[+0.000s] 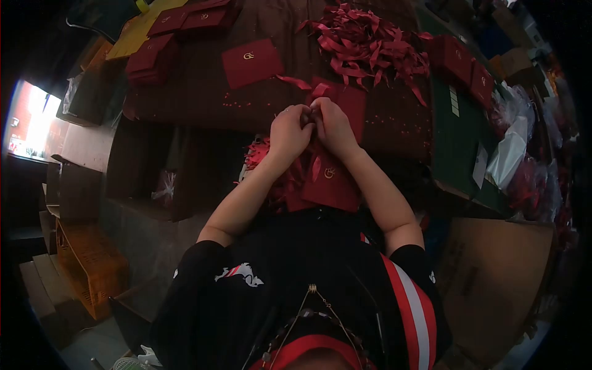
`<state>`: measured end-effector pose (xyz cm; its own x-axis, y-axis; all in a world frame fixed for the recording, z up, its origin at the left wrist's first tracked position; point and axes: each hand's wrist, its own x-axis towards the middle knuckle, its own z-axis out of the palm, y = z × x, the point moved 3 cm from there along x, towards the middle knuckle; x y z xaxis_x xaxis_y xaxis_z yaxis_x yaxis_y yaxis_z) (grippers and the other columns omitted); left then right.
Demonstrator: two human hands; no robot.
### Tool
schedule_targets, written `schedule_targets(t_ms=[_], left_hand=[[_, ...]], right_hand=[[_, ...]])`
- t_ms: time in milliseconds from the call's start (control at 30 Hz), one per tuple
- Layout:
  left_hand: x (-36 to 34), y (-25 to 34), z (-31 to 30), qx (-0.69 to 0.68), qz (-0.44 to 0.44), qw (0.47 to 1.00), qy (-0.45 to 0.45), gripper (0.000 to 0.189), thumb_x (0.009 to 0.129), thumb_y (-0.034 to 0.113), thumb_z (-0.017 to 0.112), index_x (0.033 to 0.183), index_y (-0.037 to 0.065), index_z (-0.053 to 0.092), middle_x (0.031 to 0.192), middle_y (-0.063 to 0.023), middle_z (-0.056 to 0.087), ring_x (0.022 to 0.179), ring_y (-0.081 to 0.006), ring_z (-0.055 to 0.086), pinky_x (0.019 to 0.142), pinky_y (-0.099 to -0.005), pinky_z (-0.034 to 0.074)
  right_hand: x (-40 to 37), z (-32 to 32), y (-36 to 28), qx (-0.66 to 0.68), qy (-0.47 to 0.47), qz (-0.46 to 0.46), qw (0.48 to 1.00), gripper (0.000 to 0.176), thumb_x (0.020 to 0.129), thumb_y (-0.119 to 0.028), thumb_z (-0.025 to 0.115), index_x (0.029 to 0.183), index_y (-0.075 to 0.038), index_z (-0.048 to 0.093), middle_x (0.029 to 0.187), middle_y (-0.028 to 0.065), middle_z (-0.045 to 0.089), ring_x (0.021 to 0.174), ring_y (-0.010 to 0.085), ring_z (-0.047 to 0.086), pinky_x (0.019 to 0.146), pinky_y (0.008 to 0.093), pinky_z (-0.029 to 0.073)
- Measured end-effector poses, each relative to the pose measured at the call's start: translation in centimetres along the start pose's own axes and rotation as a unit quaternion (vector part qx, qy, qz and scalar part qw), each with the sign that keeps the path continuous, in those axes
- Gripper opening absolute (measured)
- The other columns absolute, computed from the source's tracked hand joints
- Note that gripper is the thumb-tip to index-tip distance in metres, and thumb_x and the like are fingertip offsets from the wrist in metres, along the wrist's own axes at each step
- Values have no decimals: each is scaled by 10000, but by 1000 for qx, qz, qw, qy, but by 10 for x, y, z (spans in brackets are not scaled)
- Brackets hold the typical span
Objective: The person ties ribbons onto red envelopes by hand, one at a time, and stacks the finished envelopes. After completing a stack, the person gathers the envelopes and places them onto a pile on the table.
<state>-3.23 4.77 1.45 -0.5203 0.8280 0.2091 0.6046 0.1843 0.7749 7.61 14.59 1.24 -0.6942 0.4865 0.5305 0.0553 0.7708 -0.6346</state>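
Observation:
My left hand (291,131) and my right hand (333,126) meet over the table's near edge, fingertips pinched together. A red ribbon (320,91) shows just beyond the fingertips, its loose end reaching left. Under and beyond my right hand lies a red folder (351,106). What the fingers hold between them is too small to make out. Nearer my body, below the hands, is another red folder (331,185) with a gold emblem. A single red envelope (251,63) with a gold mark lies on the brown cloth to the upper left.
A heap of red ribbons (370,46) lies beyond my right hand. Stacked red envelopes (152,60) stand at the back left, more (453,60) at the right on a green box (459,142). Cardboard boxes and an orange crate (92,262) flank the table.

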Motion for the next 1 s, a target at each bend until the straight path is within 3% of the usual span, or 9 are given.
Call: schedule_targets(t_ms=[167,233,333,467,533,667,833,933,1000], left_hand=[[7,-8,-16,-73,-5,996,-55,311,812,111,736,1115,43,723,1024,-114,665,926,-273,666,821,-374,538],[16,-15,-21,57,42,995,-66,259,839,106,720,1090,50,749,1041,-111,628,950,-274,659,827,-371,543],[24,-13,-14,64,53,993,-88,228,820,170,719,1038,157,782,1039,-133,630,1055,-310,616,905,-408,520],[36,-17,0,-10,8,994,-107,224,816,167,714,1028,151,784,1033,-128,632,1046,-311,619,906,-412,519],[32,-12,3,65,53,995,-44,209,825,97,710,1022,54,762,1042,-114,630,959,-288,660,831,-371,548],[28,-11,2,33,95,994,-45,181,816,95,700,982,56,760,1021,-101,642,972,-297,655,819,-379,548],[17,-8,-28,226,202,953,10,100,821,137,703,896,100,759,962,-52,644,966,-289,647,779,-417,537],[24,-40,-82,238,147,953,115,93,857,150,665,807,118,737,923,-35,613,931,-295,630,728,-444,540],[18,-50,-91,243,132,958,81,84,850,133,677,905,117,739,987,-51,616,982,-308,618,771,-450,537]], right_hand=[[-1,-13,3,14,17,30,999,259,864,-50,697,1082,-61,559,891,112,645,894,299,651,782,417,528],[-4,-15,9,20,40,67,997,317,829,-7,740,1084,-51,558,896,90,673,848,193,677,747,317,533],[-5,-13,20,105,31,112,988,340,832,-18,764,1096,-49,553,894,50,698,816,97,639,742,260,512],[-2,-20,25,173,13,161,972,351,832,-30,779,1098,-51,550,911,34,712,801,67,612,732,233,489],[-2,-21,26,218,-4,168,961,360,827,-39,789,1096,-58,550,931,21,716,795,60,608,721,223,478],[-1,-27,26,213,6,171,962,369,833,-58,799,1119,-60,566,894,-4,689,782,50,597,715,210,466],[-8,-28,52,232,80,187,951,344,875,-159,797,1142,-54,608,815,-24,586,727,48,533,658,226,454],[-10,-36,61,249,116,186,943,306,910,-168,763,1148,-51,611,833,-23,592,735,47,530,666,224,454],[-8,-36,62,229,114,177,950,264,940,-165,729,1144,-40,617,873,-16,616,770,51,566,675,220,456]])
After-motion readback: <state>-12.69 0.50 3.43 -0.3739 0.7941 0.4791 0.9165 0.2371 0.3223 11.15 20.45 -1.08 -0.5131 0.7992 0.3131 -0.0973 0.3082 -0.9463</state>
